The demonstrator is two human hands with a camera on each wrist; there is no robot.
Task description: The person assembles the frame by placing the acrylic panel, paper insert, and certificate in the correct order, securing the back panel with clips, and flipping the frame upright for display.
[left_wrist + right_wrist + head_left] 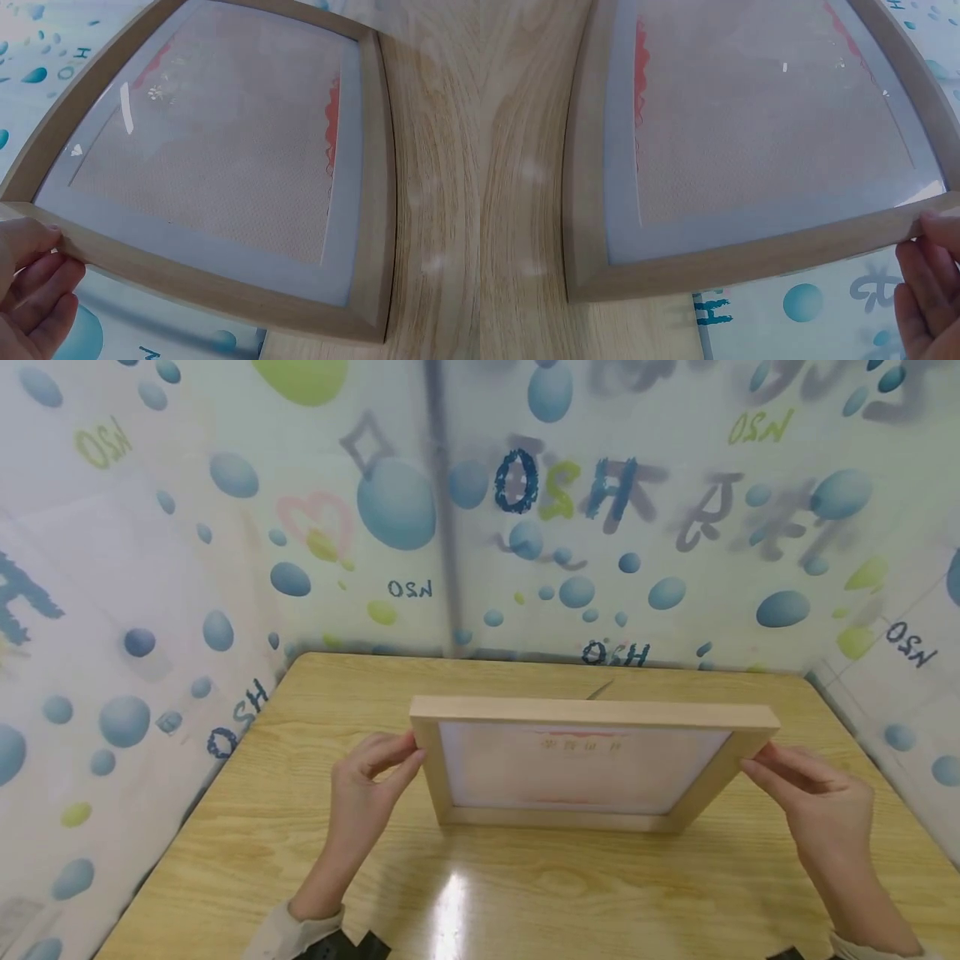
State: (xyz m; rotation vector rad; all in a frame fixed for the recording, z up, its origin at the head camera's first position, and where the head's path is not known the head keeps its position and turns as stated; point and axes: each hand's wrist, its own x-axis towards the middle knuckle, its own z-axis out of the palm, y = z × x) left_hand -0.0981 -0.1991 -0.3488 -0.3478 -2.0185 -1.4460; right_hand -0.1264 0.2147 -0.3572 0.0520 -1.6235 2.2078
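Note:
A light wooden picture frame stands tilted on its lower long edge in the middle of the table. Behind its glossy clear front lies a pale pink sheet with red wavy trim along two sides and a white border around it. My left hand pinches the frame's left side near the upper corner, thumb in front and fingers behind. On the opposite side my right hand pinches it the same way. Both wrist views show thumb and fingertips right at the wooden edge.
The wood-grain table reaches back to a patterned curtain with blue and green dots. Similar curtain panels enclose the left and right sides. A thin pointed thing shows just behind the frame's top edge.

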